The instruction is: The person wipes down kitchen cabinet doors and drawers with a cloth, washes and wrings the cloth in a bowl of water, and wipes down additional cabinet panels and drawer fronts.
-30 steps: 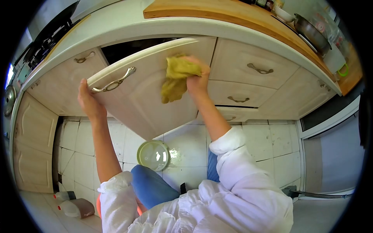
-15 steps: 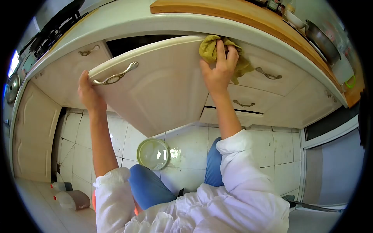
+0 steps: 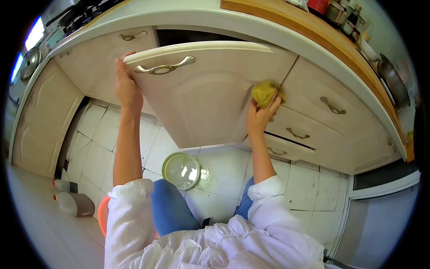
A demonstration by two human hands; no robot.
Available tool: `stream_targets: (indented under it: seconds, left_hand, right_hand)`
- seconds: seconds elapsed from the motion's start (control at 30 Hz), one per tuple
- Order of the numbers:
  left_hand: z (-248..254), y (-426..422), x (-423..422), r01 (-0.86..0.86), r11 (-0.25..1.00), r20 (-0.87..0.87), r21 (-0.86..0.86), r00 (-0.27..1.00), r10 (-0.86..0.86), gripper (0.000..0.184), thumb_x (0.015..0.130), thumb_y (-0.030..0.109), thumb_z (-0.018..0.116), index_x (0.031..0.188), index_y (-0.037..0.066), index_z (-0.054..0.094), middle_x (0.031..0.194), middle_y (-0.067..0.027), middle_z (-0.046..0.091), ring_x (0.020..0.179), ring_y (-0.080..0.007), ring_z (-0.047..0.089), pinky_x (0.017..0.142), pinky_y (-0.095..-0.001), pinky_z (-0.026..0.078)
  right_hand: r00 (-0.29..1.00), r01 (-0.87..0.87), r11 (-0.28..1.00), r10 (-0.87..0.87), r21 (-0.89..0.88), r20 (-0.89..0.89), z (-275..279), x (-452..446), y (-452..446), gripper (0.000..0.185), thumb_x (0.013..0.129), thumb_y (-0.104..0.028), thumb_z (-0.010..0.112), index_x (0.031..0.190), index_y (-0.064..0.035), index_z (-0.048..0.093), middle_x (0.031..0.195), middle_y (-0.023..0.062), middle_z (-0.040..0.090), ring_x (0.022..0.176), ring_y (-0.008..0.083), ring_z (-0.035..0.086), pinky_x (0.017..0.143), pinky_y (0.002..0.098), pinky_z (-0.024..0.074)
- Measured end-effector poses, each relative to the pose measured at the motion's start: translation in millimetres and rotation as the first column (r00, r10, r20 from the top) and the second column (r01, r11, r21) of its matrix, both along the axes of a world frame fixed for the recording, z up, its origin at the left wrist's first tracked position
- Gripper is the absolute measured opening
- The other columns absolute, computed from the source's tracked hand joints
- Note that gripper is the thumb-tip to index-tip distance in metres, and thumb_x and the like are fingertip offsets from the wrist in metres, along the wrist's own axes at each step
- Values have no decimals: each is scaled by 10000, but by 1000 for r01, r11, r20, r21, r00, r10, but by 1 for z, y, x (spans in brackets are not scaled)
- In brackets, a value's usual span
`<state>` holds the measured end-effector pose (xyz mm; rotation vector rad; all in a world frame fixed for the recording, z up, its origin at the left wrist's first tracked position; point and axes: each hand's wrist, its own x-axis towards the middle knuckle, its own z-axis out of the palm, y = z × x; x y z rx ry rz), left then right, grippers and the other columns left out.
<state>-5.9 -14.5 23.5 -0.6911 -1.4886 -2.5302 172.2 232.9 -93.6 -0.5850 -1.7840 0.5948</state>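
A cream cabinet door (image 3: 201,101) with an ornate metal handle (image 3: 163,68) stands ajar, a dark gap showing behind its top edge. My left hand (image 3: 128,89) grips the door's free edge at the left, beside the handle. In my right hand (image 3: 260,119) is a crumpled yellow-green cloth (image 3: 265,93), slightly blurred. It lies against the door's right side, near the seam with the drawers. Parts of the right fingers are hidden by the cloth.
A pale green basin (image 3: 164,172) of water sits on the tiled floor below the door, with wet tiles beside it. Drawers (image 3: 313,101) are to the right. Jugs (image 3: 83,204) stand at lower left. A wooden board (image 3: 268,13) lines the countertop.
My right hand has moved the cloth down from the door's top right corner to lower on its right side. My left hand keeps hold of the edge; the view has shifted.
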Motion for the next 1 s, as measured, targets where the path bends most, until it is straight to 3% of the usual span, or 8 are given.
stream_targets:
  seconds: [0.13, 0.2, 0.33, 0.53, 0.63, 0.73, 0.87, 1.0]
  left_hand:
    - [-57, -7, -27, 72, 997, 101, -21, 992, -69, 535, 991, 469, 298, 1276, 33, 420, 1126, -107, 595, 1076, -187, 521, 979, -335, 352]
    - [-93, -6, -37, 120, 991, 119, -50, 986, -114, 562, 989, 481, 291, 1337, 43, 351, 1189, -122, 582, 1131, -198, 504, 1033, -355, 310]
    - [-93, 19, -28, 75, 997, 61, -2, 995, -74, 640, 981, 488, 306, 1396, 4, 244, 1337, -173, 466, 1273, -241, 398, 1103, -370, 221]
    - [-102, 29, -20, -19, 994, 0, -105, 1000, 19, 683, 985, 440, 344, 1431, -44, 159, 1391, -201, 402, 1329, -259, 335, 1113, -367, 204]
    - [-134, 24, -6, -40, 986, -4, -164, 999, 40, 658, 989, 395, 361, 1420, -69, 182, 1405, -224, 373, 1326, -267, 337, 1100, -355, 222]
    - [-172, 20, 10, -71, 970, 30, -230, 996, 80, 624, 987, 348, 381, 1413, -74, 209, 1419, -232, 358, 1334, -279, 332, 1102, -362, 221]
    - [-235, 28, 14, -99, 972, 50, -214, 992, 112, 608, 971, 280, 424, 1415, -74, 208, 1446, -223, 318, 1371, -301, 264, 1114, -375, 200]
    - [-161, 46, 9, -308, 906, -522, -291, 845, 119, 679, 896, 256, 531, 1442, 5, 213, 1491, -195, 235, 1397, -337, 183, 1129, -431, 155]
  right_hand:
    - [988, -155, 973, 150, 171, 39, -21, 6, 24, 786, 789, -184, 623, 1430, 18, 215, 1397, 278, 243, 1283, 426, 270, 1069, 528, 175]
    - [963, -175, 846, 40, 503, 268, 14, 4, 24, 833, 768, -258, 643, 1440, -10, 218, 1444, 229, 254, 1321, 401, 246, 1074, 556, 132]
    - [901, -192, 774, -105, 603, 422, 39, -33, -2, 813, 757, -293, 641, 1437, -46, 268, 1450, 159, 307, 1337, 365, 253, 1075, 567, 116]
    - [899, -430, 571, 199, 700, 390, 54, -114, -40, 651, 771, -212, 617, 1371, -75, 407, 1409, 109, 388, 1333, 322, 298, 1079, 524, 185]
    - [773, -629, 422, 253, 653, 582, 48, -148, -48, 567, 768, -174, 606, 1307, -62, 472, 1322, 104, 473, 1282, 296, 376, 1063, 495, 244]
    - [675, -688, 404, 52, 603, 736, 66, -133, -51, 603, 749, -185, 625, 1316, -57, 463, 1327, 101, 468, 1270, 288, 384, 1058, 491, 256]
    - [856, -502, 225, -4, 835, 516, 89, -134, -10, 642, 748, -208, 631, 1343, -66, 432, 1340, 103, 446, 1269, 281, 373, 1052, 500, 258]
    - [692, -617, 383, -151, 688, 705, 97, -151, -52, 724, 791, -260, 615, 1427, -113, 303, 1412, 149, 346, 1301, 312, 321, 1080, 538, 168]
